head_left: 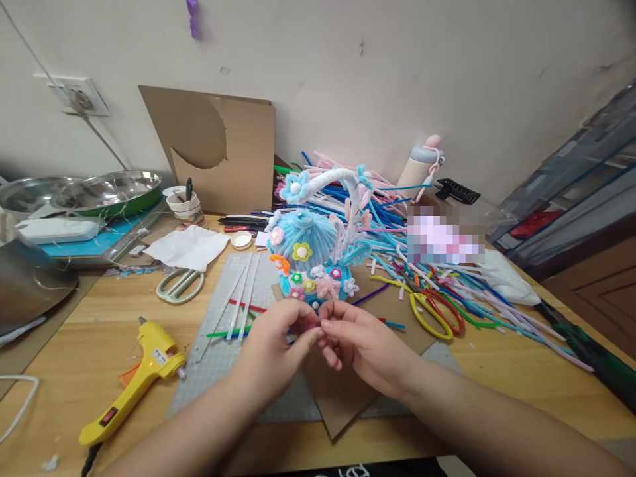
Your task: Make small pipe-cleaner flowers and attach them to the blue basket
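Note:
My left hand (278, 341) and my right hand (362, 341) meet at the centre, fingertips pinched together. Between them shows a tiny bit of something pinkish, mostly hidden by the fingers. Just behind stands a fuzzy blue craft piece (311, 240) with small coloured flowers and a curved white handle (354, 215). Under my hands lie a brown cardboard sheet (338, 397) and a grey cutting mat (199, 371). Clear glue sticks (243, 298) rest on the mat, near red and green pipe cleaners.
A yellow glue gun (144, 384) lies at the left, below pale-handled scissors (180, 286). Yellow and red-handled tools (430, 317) lie right. Many pipe cleaners (392, 215), a bottle (420, 165), a paper cup (186, 207) and metal trays (109, 192) are farther back.

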